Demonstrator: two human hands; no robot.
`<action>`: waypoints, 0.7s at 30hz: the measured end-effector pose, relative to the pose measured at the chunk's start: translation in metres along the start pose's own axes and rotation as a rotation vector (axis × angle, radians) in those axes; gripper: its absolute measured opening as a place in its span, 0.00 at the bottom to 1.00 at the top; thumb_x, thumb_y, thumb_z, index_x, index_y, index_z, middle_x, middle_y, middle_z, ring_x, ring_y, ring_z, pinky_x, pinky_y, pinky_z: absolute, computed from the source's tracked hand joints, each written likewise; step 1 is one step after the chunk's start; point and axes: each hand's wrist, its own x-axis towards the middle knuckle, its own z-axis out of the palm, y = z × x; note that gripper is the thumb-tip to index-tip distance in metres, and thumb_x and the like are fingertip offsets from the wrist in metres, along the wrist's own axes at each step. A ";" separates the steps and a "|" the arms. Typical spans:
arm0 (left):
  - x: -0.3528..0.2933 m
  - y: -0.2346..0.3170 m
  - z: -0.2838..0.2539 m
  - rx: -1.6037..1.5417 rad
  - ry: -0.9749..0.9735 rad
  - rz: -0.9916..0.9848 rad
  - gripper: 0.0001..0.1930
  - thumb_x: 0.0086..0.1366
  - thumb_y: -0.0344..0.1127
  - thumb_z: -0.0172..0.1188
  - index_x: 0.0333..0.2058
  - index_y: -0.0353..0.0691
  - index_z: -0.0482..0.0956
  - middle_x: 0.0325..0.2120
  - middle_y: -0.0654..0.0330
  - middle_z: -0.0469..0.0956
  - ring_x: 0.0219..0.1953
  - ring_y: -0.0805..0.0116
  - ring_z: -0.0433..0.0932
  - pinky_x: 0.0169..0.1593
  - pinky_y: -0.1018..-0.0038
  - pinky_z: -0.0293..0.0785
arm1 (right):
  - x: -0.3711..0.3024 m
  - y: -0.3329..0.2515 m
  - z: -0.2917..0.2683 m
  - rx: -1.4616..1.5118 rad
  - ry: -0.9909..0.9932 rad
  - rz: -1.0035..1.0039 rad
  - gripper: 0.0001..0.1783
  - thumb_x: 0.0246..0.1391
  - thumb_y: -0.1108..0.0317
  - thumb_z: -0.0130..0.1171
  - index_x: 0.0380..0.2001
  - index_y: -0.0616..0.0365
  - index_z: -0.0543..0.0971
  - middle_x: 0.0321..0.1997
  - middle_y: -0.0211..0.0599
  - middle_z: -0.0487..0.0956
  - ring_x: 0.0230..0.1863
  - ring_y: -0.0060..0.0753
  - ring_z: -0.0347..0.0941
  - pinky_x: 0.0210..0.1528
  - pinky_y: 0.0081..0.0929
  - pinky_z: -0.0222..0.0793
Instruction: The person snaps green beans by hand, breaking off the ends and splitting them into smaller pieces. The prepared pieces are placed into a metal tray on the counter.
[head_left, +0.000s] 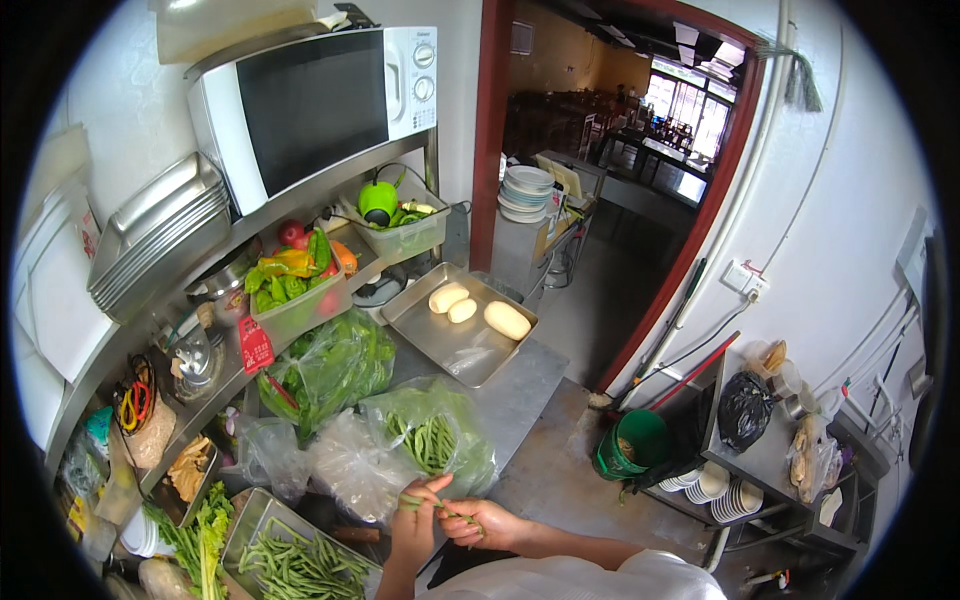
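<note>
My left hand point(418, 508) and my right hand point(488, 524) are close together at the counter's near edge. Both are closed on a thin green bean point(436, 503) that runs between their fingers. Just beyond them lies an open clear bag of green beans point(428, 442). Left of my hands, a metal tray point(240, 540) holds a heap of loose green beans point(300, 565). A crumpled clear plastic bag point(355, 465) rests between the tray and the bean bag; what is inside it is hard to make out.
A metal tray point(410, 325) with three peeled pale vegetables point(507, 320) stands farther back. Bagged leafy greens point(335, 365), celery point(212, 540) and a bin of peppers point(290, 285) line the left. A microwave point(315, 110) sits above. A green bucket point(622, 447) stands on the right floor.
</note>
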 end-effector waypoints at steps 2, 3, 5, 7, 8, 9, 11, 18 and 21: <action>-0.015 0.003 0.007 -0.022 0.032 -0.068 0.10 0.72 0.31 0.42 0.47 0.33 0.68 0.48 0.46 0.78 0.54 0.53 0.74 0.62 0.61 0.62 | 0.008 0.011 -0.014 0.096 0.024 0.028 0.13 0.69 0.59 0.44 0.32 0.55 0.68 0.21 0.18 0.60 0.16 0.09 0.51 0.16 0.11 0.46; -0.021 0.001 0.010 -0.034 0.053 -0.091 0.12 0.71 0.30 0.43 0.49 0.32 0.68 0.47 0.47 0.78 0.53 0.53 0.75 0.62 0.61 0.62 | 0.019 0.016 -0.030 0.163 0.089 0.042 0.13 0.68 0.62 0.44 0.28 0.53 0.67 0.20 0.20 0.61 0.16 0.13 0.54 0.17 0.13 0.51; -0.022 -0.013 0.037 0.141 -0.218 0.124 0.13 0.72 0.35 0.44 0.38 0.34 0.76 0.40 0.47 0.80 0.43 0.54 0.79 0.55 0.58 0.71 | 0.021 0.018 -0.101 0.262 0.211 -0.109 0.14 0.67 0.61 0.45 0.26 0.53 0.67 0.20 0.23 0.63 0.18 0.19 0.58 0.19 0.17 0.56; -0.060 -0.128 0.137 -1.206 0.028 -0.546 0.15 0.70 0.38 0.49 0.48 0.33 0.74 0.41 0.48 0.77 0.50 0.53 0.73 0.52 0.62 0.67 | 0.015 -0.032 -0.252 0.273 0.228 -0.261 0.16 0.66 0.61 0.46 0.23 0.53 0.67 0.20 0.26 0.65 0.19 0.24 0.62 0.21 0.21 0.60; -0.063 -0.098 0.081 -0.807 0.099 -0.452 0.14 0.70 0.37 0.49 0.46 0.34 0.75 0.40 0.49 0.77 0.49 0.55 0.74 0.51 0.63 0.68 | 0.052 -0.017 -0.154 0.261 0.393 -0.276 0.14 0.67 0.60 0.44 0.27 0.55 0.69 0.21 0.27 0.67 0.19 0.23 0.61 0.22 0.21 0.61; -0.058 -0.037 0.044 -0.338 0.090 -0.319 0.13 0.70 0.36 0.48 0.45 0.35 0.76 0.40 0.51 0.78 0.48 0.56 0.74 0.50 0.65 0.68 | 0.036 -0.015 -0.027 0.197 0.632 -0.324 0.14 0.69 0.60 0.42 0.32 0.56 0.70 0.22 0.28 0.68 0.20 0.22 0.61 0.22 0.22 0.62; -0.052 -0.005 0.029 -0.237 0.206 -0.283 0.12 0.70 0.34 0.47 0.43 0.36 0.79 0.39 0.53 0.79 0.45 0.60 0.75 0.48 0.67 0.69 | 0.020 -0.015 -0.012 -0.100 0.623 -0.535 0.14 0.70 0.60 0.39 0.35 0.57 0.70 0.22 0.28 0.67 0.20 0.22 0.59 0.22 0.21 0.60; -0.075 -0.003 -0.023 -1.014 0.730 -0.515 0.14 0.73 0.45 0.47 0.32 0.44 0.72 0.41 0.58 0.78 0.45 0.66 0.76 0.48 0.66 0.75 | 0.054 0.042 0.064 -0.628 0.419 -0.436 0.13 0.68 0.60 0.47 0.51 0.53 0.69 0.29 0.30 0.73 0.24 0.17 0.66 0.23 0.17 0.61; -0.139 -0.031 -0.066 -0.738 0.880 -0.407 0.16 0.68 0.45 0.54 0.45 0.40 0.75 0.43 0.57 0.77 0.40 0.64 0.77 0.47 0.74 0.73 | 0.109 0.075 0.074 -0.840 0.263 -0.184 0.23 0.68 0.50 0.47 0.58 0.49 0.61 0.32 0.29 0.75 0.25 0.17 0.67 0.27 0.19 0.67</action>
